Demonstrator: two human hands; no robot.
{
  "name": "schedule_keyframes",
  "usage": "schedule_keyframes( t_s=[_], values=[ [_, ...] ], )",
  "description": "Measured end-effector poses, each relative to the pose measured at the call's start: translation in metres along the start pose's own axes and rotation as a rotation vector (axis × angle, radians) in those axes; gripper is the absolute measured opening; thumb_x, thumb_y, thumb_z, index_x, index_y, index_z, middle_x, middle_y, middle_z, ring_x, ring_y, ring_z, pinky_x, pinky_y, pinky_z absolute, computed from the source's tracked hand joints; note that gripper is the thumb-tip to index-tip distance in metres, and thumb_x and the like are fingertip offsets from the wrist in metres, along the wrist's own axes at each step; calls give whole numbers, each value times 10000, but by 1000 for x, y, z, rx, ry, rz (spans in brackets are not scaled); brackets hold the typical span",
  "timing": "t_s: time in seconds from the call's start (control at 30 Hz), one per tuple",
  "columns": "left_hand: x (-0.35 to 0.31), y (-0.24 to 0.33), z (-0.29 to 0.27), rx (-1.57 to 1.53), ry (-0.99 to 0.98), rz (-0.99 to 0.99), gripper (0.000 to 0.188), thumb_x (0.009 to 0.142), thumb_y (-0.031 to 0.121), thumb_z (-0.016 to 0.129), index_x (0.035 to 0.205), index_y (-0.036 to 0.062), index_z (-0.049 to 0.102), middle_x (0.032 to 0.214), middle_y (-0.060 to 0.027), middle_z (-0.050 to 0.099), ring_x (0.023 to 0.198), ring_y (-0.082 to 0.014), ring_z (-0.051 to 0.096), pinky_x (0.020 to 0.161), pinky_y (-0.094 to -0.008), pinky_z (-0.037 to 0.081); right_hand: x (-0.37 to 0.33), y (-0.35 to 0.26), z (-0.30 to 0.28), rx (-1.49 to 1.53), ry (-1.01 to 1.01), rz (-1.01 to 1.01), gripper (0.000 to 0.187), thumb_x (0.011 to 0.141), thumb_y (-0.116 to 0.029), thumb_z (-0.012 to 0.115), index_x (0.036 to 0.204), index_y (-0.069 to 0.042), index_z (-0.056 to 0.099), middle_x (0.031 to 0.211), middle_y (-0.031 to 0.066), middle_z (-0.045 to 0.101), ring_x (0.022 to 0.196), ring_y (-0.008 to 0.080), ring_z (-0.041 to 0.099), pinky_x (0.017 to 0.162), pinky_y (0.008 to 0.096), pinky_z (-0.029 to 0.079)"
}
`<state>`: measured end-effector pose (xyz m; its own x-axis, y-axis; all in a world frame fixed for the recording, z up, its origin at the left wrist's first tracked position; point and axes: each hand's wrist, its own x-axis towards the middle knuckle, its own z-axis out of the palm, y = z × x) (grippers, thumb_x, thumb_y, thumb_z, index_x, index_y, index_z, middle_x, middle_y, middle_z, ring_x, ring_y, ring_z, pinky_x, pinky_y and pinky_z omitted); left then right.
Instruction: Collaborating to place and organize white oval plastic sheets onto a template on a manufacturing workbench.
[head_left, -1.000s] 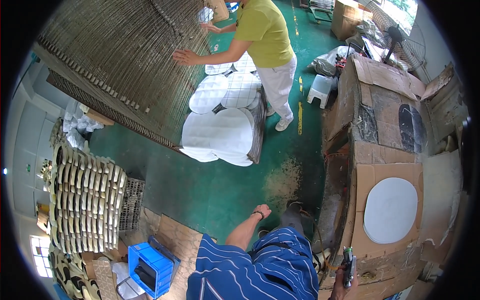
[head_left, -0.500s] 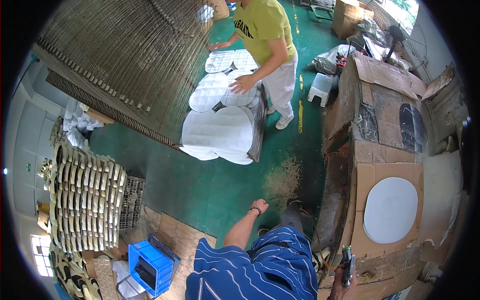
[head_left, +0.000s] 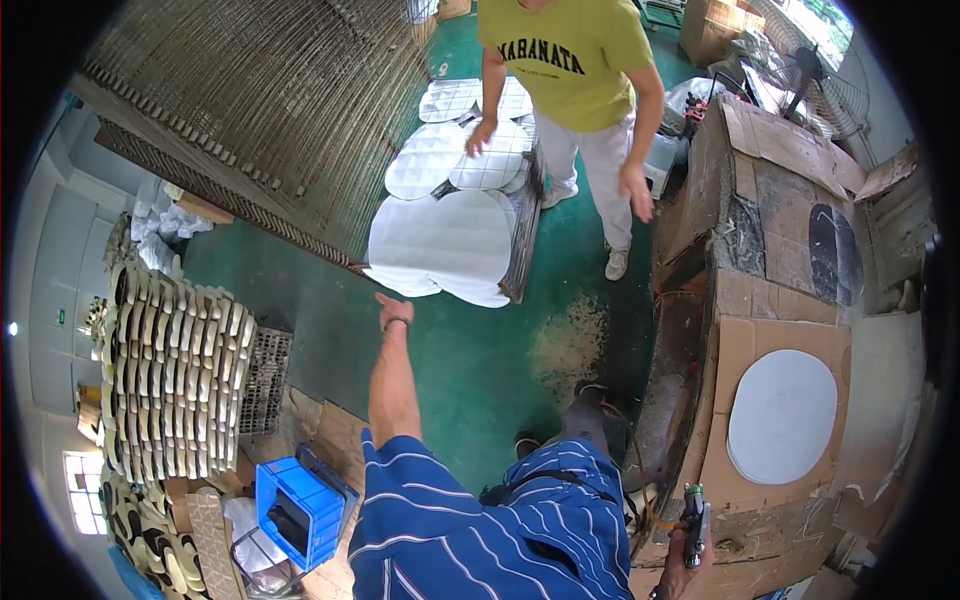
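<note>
My left hand [head_left: 395, 311] reaches forward with its fingers stretched out and holds nothing. It is near the front edge of a low rack bearing white rounded sheets [head_left: 440, 245], apart from them as far as I can see. At the lower right my right hand [head_left: 680, 567] grips a metal spray gun [head_left: 695, 522] with a hose [head_left: 645, 508] trailing from it. Beside that hand, a cardboard-covered bench [head_left: 715, 420] carries a pale oval sheet [head_left: 783, 417] on a piece of cardboard.
A person in a yellow-green shirt [head_left: 570, 65] stands beyond the rack's right side. A tall wire-mesh rack [head_left: 250, 110] leans at upper left. Stacked curved pieces [head_left: 175, 380] and a blue crate [head_left: 300, 515] are at left. A fan [head_left: 805, 65] stands behind the bench.
My left arm has stretched forward and left toward the rack. The other person has straightened, turned toward me and stepped nearer, hands off the sheets. My right hand still holds the spray gun.
</note>
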<state>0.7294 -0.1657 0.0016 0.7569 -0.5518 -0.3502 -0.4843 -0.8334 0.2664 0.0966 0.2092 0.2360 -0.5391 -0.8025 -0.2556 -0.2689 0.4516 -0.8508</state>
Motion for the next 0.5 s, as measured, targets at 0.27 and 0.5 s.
schedule_keyframes(
  t_s=[0.27, 0.5],
  values=[
    [-33, -53, 153, 605, -342, 632, 497, 953, 483, 624, 1075, 28, 782, 1039, -219, 781, 939, -380, 753, 887, -489, 584, -26, -34, 4, 6, 129, 84, 577, 908, -20, 741, 1466, -24, 596, 1129, 130, 743, 991, 204, 699, 902, 315, 538],
    [-246, 33, 294, 228, -902, 1137, 412, 946, 335, 725, 1266, 75, 725, 1098, -151, 786, 977, -253, 766, 890, -364, 595, -55, -45, 6, 121, 442, 182, 579, 906, -26, 739, 1466, -3, 594, 1027, 104, 741, 902, 175, 693, 834, 307, 548]
  ],
)
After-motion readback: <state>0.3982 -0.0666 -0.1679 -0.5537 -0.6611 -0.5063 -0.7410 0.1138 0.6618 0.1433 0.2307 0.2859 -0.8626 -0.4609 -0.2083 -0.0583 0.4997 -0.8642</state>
